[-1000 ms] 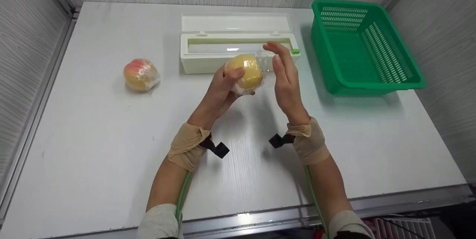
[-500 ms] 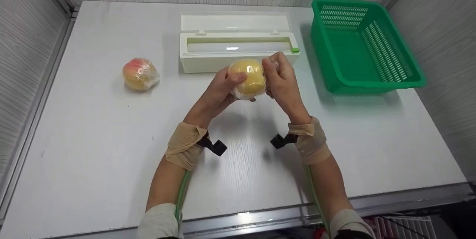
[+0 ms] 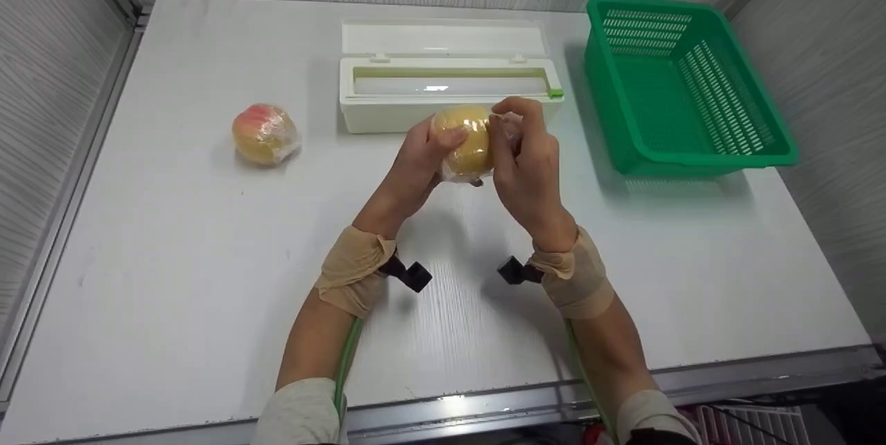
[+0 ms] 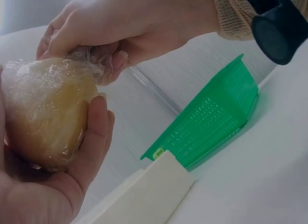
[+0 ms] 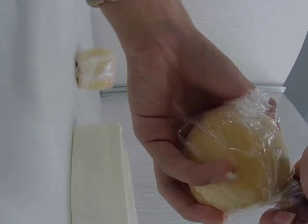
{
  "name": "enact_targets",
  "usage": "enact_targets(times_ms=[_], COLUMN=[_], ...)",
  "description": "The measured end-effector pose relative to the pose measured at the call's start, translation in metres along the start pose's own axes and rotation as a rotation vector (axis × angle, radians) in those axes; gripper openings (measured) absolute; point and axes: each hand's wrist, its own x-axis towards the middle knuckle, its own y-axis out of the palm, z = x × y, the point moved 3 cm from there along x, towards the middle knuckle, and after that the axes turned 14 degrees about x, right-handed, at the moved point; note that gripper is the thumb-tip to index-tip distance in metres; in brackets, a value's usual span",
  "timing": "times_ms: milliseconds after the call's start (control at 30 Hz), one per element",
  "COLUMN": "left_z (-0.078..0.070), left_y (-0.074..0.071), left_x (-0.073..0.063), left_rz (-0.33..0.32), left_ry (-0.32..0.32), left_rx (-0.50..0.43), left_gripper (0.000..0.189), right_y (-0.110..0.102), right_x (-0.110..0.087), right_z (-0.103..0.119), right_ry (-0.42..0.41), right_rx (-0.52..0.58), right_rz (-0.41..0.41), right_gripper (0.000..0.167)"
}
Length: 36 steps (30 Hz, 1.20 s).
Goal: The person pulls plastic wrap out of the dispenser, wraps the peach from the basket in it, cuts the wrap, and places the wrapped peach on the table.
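Note:
A round yellow fruit (image 3: 465, 144) wrapped in cling film sits in my left hand (image 3: 417, 162), held above the table with the thumb across its near face. In the left wrist view the left fingers (image 4: 96, 132) curl round the fruit from below. My right hand (image 3: 527, 171) is at the fruit's right side, pinching a gathered bunch of cling film (image 4: 94, 58). Seen from the right wrist, the bunched film runs to the right fingertips at the lower right edge. A second wrapped fruit (image 3: 265, 135), yellow with a pink patch, lies on the table to the left.
Behind the hands stands a white cling film dispenser (image 3: 387, 116), its lid (image 3: 443, 37) folded back and a roll (image 3: 450, 86) inside. A green slider (image 3: 556, 93) sits at its right end. At the back right is a green perforated basket (image 3: 713, 162).
The right hand's fingers were straight beside the fruit; they have curled in and now pinch the film. The left hand keeps its grip, and the fruit has shifted slightly right.

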Motion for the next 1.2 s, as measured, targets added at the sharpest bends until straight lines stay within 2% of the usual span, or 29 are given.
enact_targets(times_ms=[67,133,267,367,433,533,600,633,733,833,933,1033,1133,1200], left_z=[-0.002,-0.001,0.002,0.002,-0.002,-0.010,-0.016,-0.019,-0.020,-0.017,-0.011,-0.006,-0.005,-0.003], left_y=[-0.002,-0.005,-0.007,-0.005,-0.002,0.002,0.002,0.000,-0.005,-0.007,-0.007,-0.006,-0.002,-0.001], left_x=[-0.001,-0.001,-0.001,-0.002,-0.004,-0.008,-0.010,-0.011,-0.010,-0.008,-0.007,-0.005,-0.004,-0.004], left_rz=[-0.041,-0.101,-0.244,-0.296,-0.262,-0.157,-0.101,-0.095,-0.100,-0.119,-0.125,-0.145,-0.183,-0.213], left_ry=[0.012,0.022,0.022,0.019,0.020,0.036,0.054,0.064,0.070,0.049,0.027,0.028,0.037,0.048], left_rx=[0.058,0.126,0.205,0.201,0.159,0.106,0.091,0.103,0.093,0.023,-0.047,-0.071,-0.068,-0.034], left_gripper=[0.058,0.060,0.060,0.059,0.056,0.054,0.051,0.051,0.056,0.067,0.074,0.083,0.098,0.100], right_y=[0.007,0.014,0.024,0.025,0.023,0.019,0.015,0.014,0.012,0.013,0.017,0.017,0.016,0.016], right_x=[-0.003,-0.006,-0.012,-0.015,-0.016,-0.015,-0.013,-0.013,-0.010,-0.009,-0.012,-0.015,-0.016,-0.016], right_z=[0.004,0.004,-0.003,-0.009,-0.013,-0.019,-0.021,-0.021,-0.016,-0.013,-0.014,-0.016,-0.019,-0.021], right_ry=[-0.063,-0.071,-0.015,0.028,0.084,0.183,0.221,0.219,0.164,0.099,0.065,0.040,0.002,-0.022], right_rx=[-0.072,-0.144,-0.287,-0.368,-0.406,-0.418,-0.384,-0.352,-0.242,-0.191,-0.217,-0.263,-0.293,-0.309], right_rz=[-0.008,0.001,0.085,0.138,0.154,0.174,0.179,0.172,0.156,0.148,0.144,0.108,0.072,0.058], right_gripper=[0.010,0.010,0.021,0.041,0.057,0.080,0.087,0.087,0.081,0.072,0.066,0.062,0.058,0.056])
